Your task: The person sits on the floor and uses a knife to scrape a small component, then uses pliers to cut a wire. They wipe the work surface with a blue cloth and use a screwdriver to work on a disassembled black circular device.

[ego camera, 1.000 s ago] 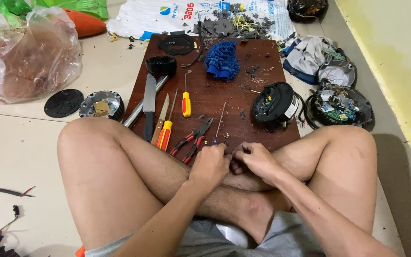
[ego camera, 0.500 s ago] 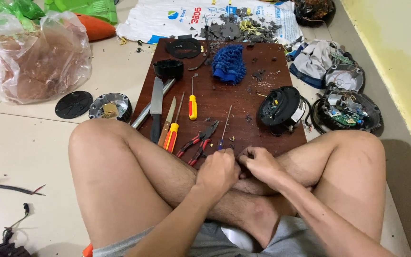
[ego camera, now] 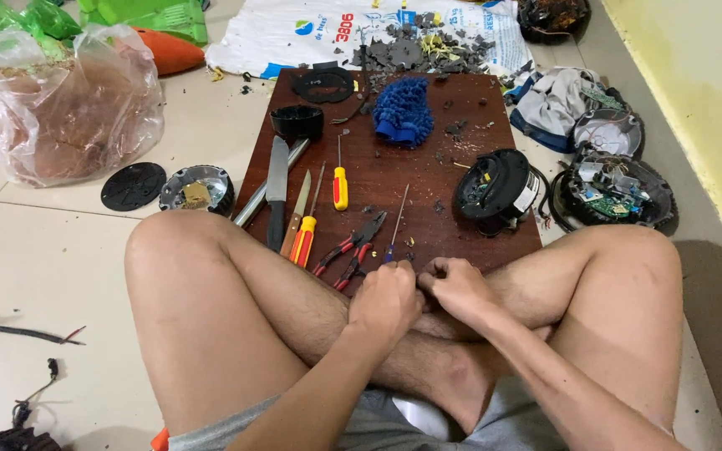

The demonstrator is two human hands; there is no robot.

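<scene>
Overhead, a person sits cross-legged on a tiled floor behind a dark wooden board (ego camera: 428, 209).

Largest first: a clear plastic bag (ego camera: 68, 108) far left, a round black casing (ego camera: 495, 190) on the board, red-handled pliers (ego camera: 353, 250) just beyond the left hand (ego camera: 386, 302). The right hand (ego camera: 459, 288) touches it; both hands' fingers are curled closed, anything gripped hidden.

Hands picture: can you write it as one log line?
left hand: fist, contents hidden | right hand: fist, touching left | nearest: pliers | on: board
</scene>
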